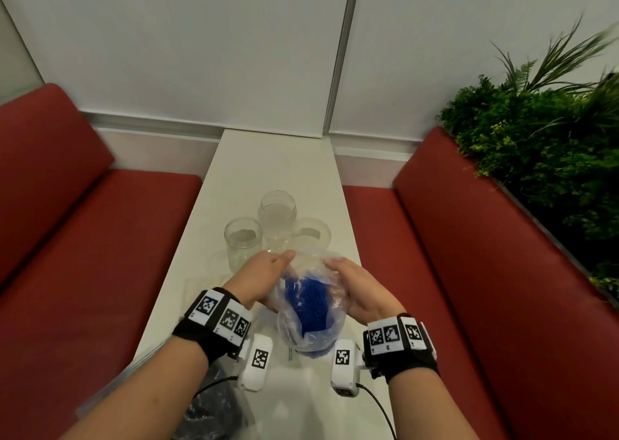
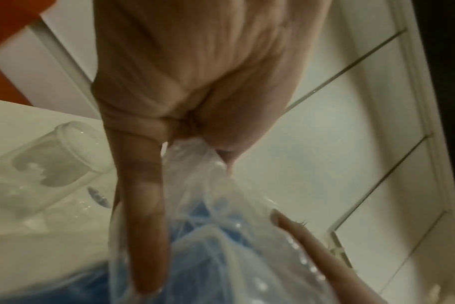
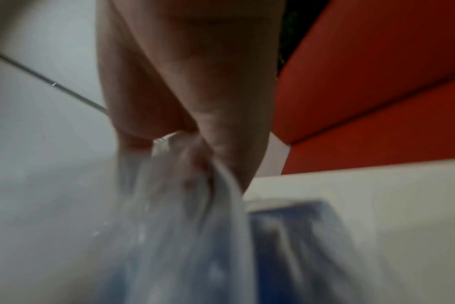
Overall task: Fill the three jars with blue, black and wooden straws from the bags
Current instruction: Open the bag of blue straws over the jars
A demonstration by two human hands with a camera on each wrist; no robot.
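Note:
A clear plastic bag full of blue straws is held above the white table, just in front of three empty glass jars. My left hand pinches the bag's top edge on the left; the left wrist view shows the plastic gathered between thumb and fingers. My right hand grips the bag's mouth on the right, the film bunched in its fingers. The jars stand close together: a left jar, a taller middle jar, and a right jar partly hidden behind the bag.
Another bag with dark contents lies at the table's near left edge under my left forearm. Clear plastic lies flat left of the hands. Red benches flank the narrow table; green plants stand behind the right bench.

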